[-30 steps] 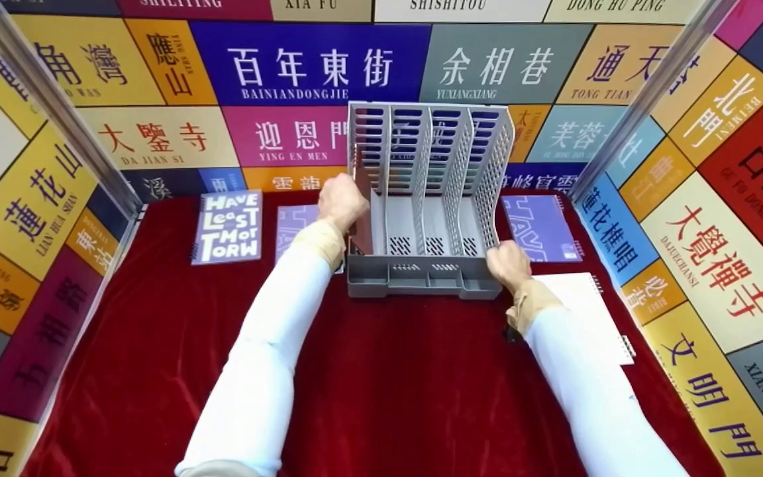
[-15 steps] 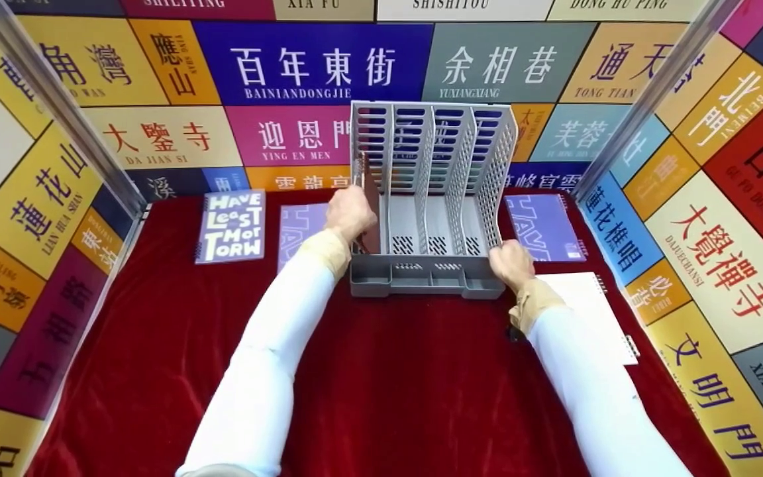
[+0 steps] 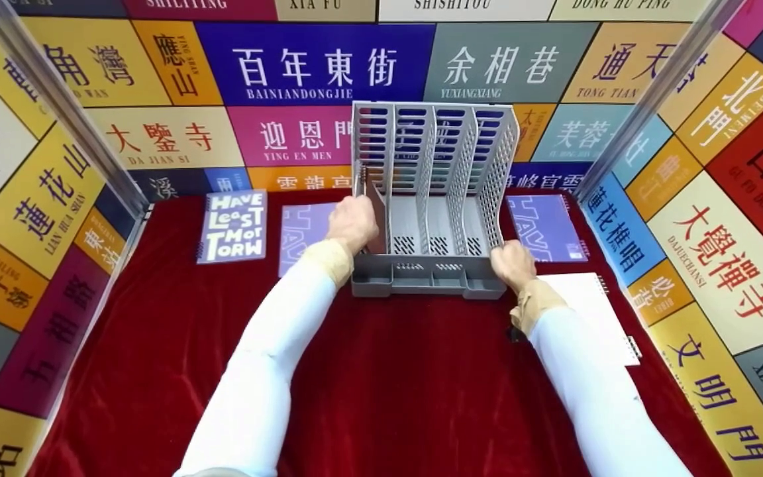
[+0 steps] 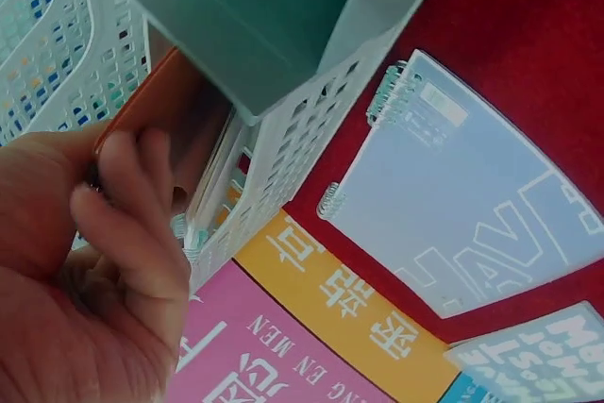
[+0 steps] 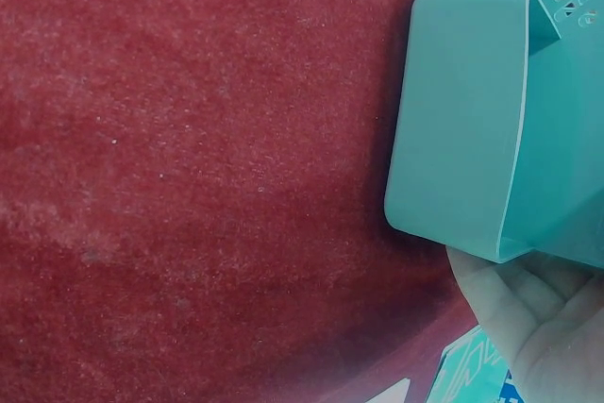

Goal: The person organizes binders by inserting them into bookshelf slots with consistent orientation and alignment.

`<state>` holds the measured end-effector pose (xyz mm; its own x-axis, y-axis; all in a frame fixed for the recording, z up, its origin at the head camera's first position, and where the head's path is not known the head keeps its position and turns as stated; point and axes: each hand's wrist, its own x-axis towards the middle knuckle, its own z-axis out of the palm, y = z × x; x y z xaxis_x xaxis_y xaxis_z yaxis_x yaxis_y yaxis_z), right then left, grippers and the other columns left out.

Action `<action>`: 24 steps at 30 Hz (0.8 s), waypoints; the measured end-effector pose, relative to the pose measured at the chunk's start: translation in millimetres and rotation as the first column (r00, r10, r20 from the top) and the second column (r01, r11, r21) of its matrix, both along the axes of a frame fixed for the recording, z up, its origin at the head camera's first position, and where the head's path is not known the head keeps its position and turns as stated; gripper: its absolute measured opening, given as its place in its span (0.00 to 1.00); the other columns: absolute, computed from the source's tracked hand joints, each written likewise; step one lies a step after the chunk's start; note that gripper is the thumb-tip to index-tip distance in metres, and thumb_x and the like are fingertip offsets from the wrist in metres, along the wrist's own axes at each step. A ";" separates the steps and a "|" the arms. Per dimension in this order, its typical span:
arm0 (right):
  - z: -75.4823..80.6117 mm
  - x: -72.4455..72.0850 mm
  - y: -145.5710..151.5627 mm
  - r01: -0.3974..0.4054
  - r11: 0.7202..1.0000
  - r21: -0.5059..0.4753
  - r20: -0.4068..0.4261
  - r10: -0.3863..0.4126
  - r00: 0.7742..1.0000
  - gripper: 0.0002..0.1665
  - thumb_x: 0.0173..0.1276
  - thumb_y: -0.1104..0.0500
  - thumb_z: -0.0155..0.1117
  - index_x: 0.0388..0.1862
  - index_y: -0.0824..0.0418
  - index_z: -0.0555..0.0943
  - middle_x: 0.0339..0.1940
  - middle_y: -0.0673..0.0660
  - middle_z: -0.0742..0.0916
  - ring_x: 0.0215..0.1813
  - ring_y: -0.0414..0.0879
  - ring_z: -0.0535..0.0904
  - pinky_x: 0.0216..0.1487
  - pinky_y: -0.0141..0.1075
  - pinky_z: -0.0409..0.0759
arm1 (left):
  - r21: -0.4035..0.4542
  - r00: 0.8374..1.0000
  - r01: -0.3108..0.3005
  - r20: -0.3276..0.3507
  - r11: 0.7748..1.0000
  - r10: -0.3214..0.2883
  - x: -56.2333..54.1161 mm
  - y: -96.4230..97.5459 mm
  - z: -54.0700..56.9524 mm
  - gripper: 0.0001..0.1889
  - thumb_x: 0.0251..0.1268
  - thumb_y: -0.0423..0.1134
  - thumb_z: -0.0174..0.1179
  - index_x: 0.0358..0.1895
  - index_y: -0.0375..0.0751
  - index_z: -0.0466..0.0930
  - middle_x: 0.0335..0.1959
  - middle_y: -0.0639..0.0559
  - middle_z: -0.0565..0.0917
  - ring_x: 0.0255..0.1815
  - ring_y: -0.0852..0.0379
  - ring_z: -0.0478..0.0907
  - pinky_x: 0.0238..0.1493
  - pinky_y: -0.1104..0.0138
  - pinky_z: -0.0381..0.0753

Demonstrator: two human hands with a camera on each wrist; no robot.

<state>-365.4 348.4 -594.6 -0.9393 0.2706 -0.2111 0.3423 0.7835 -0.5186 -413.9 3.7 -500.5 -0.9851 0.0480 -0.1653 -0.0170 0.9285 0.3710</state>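
Note:
A grey file rack (image 3: 434, 285) with upright perforated dividers stands at the back middle of the red-covered table. In its leftmost slot a brown-covered spiral notebook (image 3: 376, 209) stands on edge. My left hand (image 3: 353, 224) pinches the near edge of that notebook; the left wrist view shows curled fingers (image 4: 137, 224) against the brown cover (image 4: 170, 110). Pale page edges show beside the cover. At the rack's front right corner my right hand (image 3: 514, 263) grips the side. The right wrist view shows this hand (image 5: 547, 318) beside the front compartment (image 5: 462, 120), its fingertips partly hidden.
Left of the rack lie a lettered purple notebook (image 3: 232, 225) and a paler one (image 3: 302, 228), partly behind my left arm. To the right are another purple notebook (image 3: 547, 227) and a white spiral pad (image 3: 590, 311), partly under my right forearm. Printed walls (image 3: 315, 63) enclose the table.
My left hand has moved slightly right and nearer, lowering the brown notebook into the leftmost slot. The right hand stays at the rack's corner.

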 end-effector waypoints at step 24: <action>2.4 2.9 -3.3 0.019 1.000 0.018 -0.027 -0.019 0.999 0.29 0.77 0.54 0.43 0.57 0.68 0.86 0.70 0.74 0.87 0.73 0.73 0.83 0.71 0.67 0.82 | -0.077 0.969 0.244 0.070 0.967 -0.239 15.5 -21.3 10.9 0.14 0.59 0.28 0.69 0.50 0.35 0.87 0.54 0.36 0.91 0.54 0.41 0.90 0.61 0.51 0.93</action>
<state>-362.5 345.1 -592.2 -0.9391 0.2920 -0.1809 0.3434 0.7865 -0.5133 -398.4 -17.6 -489.6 -0.9344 0.2664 -0.2366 0.1918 0.9357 0.2960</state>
